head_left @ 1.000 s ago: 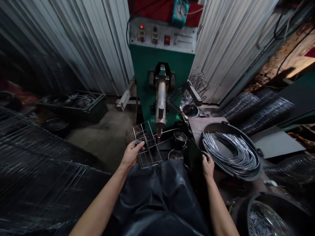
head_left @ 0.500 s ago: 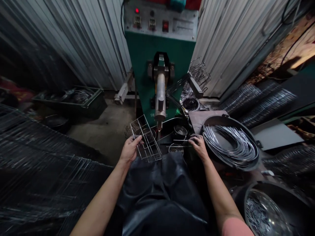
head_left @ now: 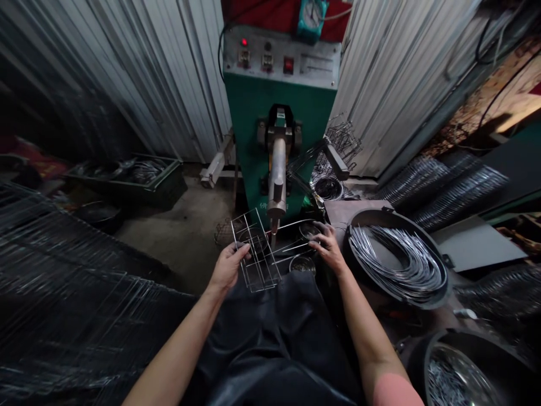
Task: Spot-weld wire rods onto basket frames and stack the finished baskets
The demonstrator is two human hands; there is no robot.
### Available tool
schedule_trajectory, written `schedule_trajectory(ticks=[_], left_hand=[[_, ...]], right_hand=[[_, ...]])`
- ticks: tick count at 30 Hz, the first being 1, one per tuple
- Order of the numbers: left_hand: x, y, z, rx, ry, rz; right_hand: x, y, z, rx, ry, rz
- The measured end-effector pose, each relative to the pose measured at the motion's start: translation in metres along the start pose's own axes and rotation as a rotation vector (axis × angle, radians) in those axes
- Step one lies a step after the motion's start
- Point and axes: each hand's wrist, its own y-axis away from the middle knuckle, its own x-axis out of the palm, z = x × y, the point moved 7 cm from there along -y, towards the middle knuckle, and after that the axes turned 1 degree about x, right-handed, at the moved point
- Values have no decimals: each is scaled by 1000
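Observation:
My left hand (head_left: 228, 268) grips a rectangular wire rack (head_left: 256, 251) made of thin bright metal rods, holding it just below the lower electrode of a green spot-welding machine (head_left: 279, 118). My right hand (head_left: 327, 245) is shut on thin metal wire rods (head_left: 293, 246), whose ends reach toward the rack. Small metal bowls (head_left: 302, 263) sit just beyond my hands. A black apron (head_left: 270, 338) covers my lap, below the rack.
A round black tub of bent wire rods (head_left: 397, 262) stands to my right, with another tub (head_left: 460, 372) nearer me. Stacked wire racks (head_left: 84, 282) fill the left foreground. Corrugated metal walls (head_left: 147, 79) flank the machine, and more wire coils (head_left: 448, 186) lie at right.
My right hand has moved left from the black tub's edge, now holding the rods closer to the rack. The rack has tilted slightly in my left hand.

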Motion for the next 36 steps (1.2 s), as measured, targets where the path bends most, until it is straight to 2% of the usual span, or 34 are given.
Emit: schedule_trajectory(ticks=[4,7,12,17,25,36], left_hand=[[-6,-4,-1,-41,41,-29],[-4,-3,-3,-31,45,-34],[4,3,0,9,20,-18],[15,8,3,32,-37,19],[12,-1,3,13,-10,32],[11,-10,4,-4,75,-7]], right_hand=[[-1,8,-15,10,23,29],[5,12,-15,34,-14,40],[13,5,8,25,-54,-15],[25,-11,29,-58,-25,4],[29,-28,20,-106,-84,36],[25,-35,15,-58,-104,47]])
